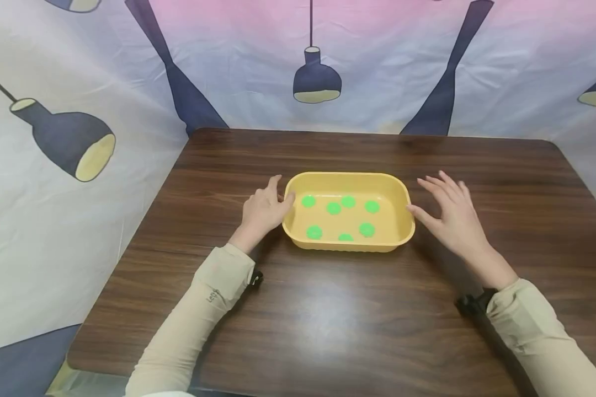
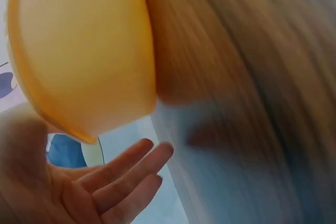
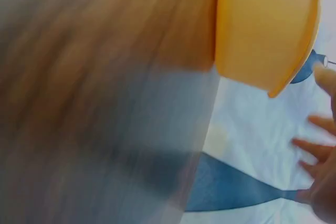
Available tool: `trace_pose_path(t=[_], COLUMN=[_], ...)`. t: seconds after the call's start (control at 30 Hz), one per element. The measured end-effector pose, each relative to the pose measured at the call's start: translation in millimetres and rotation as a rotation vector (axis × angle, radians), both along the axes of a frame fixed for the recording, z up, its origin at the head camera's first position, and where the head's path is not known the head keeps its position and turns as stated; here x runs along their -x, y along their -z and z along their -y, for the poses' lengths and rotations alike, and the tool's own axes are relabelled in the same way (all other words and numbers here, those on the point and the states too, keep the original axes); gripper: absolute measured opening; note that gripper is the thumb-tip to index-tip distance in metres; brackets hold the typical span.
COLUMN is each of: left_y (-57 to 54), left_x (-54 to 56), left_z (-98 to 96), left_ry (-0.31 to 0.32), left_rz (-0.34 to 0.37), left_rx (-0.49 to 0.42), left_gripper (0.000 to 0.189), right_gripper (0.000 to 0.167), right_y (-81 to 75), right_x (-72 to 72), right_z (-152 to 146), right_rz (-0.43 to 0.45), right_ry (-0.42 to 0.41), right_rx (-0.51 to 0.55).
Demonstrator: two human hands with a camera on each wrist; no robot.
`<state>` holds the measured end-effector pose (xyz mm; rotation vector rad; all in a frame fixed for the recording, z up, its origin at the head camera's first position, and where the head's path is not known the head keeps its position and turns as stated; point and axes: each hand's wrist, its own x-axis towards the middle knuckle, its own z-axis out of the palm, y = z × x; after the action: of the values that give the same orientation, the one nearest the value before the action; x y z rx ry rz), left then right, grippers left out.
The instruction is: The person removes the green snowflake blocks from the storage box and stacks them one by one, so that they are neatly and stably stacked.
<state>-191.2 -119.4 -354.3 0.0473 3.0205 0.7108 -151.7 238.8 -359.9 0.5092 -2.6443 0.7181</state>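
Note:
A yellow oblong plastic basin [image 1: 347, 247] rests on the table, with several flat green round pieces [image 1: 367, 230] spread over its floor. My left hand [image 1: 262, 209] is at the basin's left end, its thumb over the rim and the other fingers loosely extended outside. In the left wrist view those fingers [image 2: 126, 177] stand apart from the basin's outer wall [image 2: 84, 51]. At the right end, my right hand [image 1: 454, 220] is spread, thumb tip close to the rim; whether it touches cannot be told. The right wrist view shows its fingers [image 3: 316, 149] away from the wall.
The dark brown wooden table [image 1: 328, 309] has rounded corners and ends at a hanging cloth [image 1: 258, 66] printed with lamps. Cloth also hangs along the left side. A dark strap device [image 1: 472, 304] sits at my right wrist.

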Motion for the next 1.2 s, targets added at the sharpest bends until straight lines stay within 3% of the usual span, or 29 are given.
trace_pose_path(t=[0.1, 0.17, 0.23, 0.43, 0.53, 0.67, 0.87, 1.2], left_y=[-0.8, -1.7, -2.9, -3.3, -2.0, -0.9, 0.3, -3.6], left_x=[0.0, 0.1, 0.9, 5.5, 6.7, 6.2, 1.0, -4.2], left_z=[-7.7, -11.7, -14.7, -21.1, -21.6, -20.7, -23.4, -21.9], left_ry=[-0.021, -0.031, -0.037, -0.021, -0.015, -0.023, -0.032, -0.069], left_rz=[0.011, 0.014, 0.016, 0.091, 0.156, 0.186, 0.183, 0.141], left_rx=[-0.004, 0.006, 0.026, 0.064, 0.056, 0.036, 0.009, 0.09], left_gripper=[0.062, 0.055, 0.049, 0.045, 0.043, 0.028, 0.017, 0.019], right_gripper=[0.064, 0.067, 0.069, 0.068, 0.064, 0.055, 0.042, 0.036], right_y=[-1.2, -2.4, -4.4, -8.8, -8.8, -6.2, -1.3, -3.3], right_x=[4.7, 7.8, 10.5, 19.0, 23.8, 29.3, 26.4, 23.2], right_z=[9, 16, 24, 43, 49, 56, 62, 74], right_rz=[-0.134, -0.144, -0.069, 0.31, 0.362, 0.325, 0.341, 0.438], right_ry=[-0.133, -0.214, -0.285, -0.418, -0.464, -0.513, -0.484, -0.341], right_rx=[-0.017, -0.071, -0.122, -0.24, -0.297, -0.359, -0.419, -0.416])
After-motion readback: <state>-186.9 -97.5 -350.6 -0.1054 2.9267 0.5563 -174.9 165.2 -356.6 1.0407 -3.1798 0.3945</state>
